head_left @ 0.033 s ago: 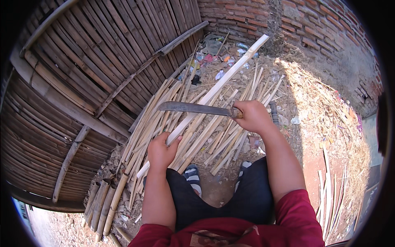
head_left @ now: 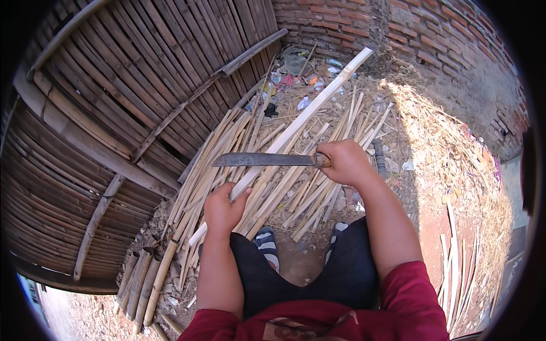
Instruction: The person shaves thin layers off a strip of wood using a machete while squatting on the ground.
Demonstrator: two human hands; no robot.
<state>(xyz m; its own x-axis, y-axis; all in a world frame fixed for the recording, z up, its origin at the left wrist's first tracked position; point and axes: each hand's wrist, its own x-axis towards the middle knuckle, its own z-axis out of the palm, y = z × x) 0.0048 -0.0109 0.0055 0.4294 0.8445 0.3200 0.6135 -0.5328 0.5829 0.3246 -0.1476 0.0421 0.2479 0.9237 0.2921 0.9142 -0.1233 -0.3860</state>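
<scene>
My left hand [head_left: 223, 207] is closed round the lower part of a long pale bamboo strip [head_left: 310, 112]. The strip slants up and away to the right, with a short end showing below my hand. In my right hand [head_left: 344, 162] is the wooden handle of a machete [head_left: 267, 159]. Its dark blade points left and crosses over the strip just above my left hand. Whether the edge touches the strip, I cannot tell.
Many split bamboo strips [head_left: 273, 207] lie on the ground before my feet. A slatted bamboo wall [head_left: 114, 74] stands left, a brick wall [head_left: 335, 25] behind. Thick bamboo poles [head_left: 139, 284] lie lower left. Scattered litter [head_left: 290, 79] and dry straw [head_left: 455, 139] cover the ground farther off.
The machete has come a little closer to me along the strip, and its blade lies more level. My left hand and the strip have hardly moved.
</scene>
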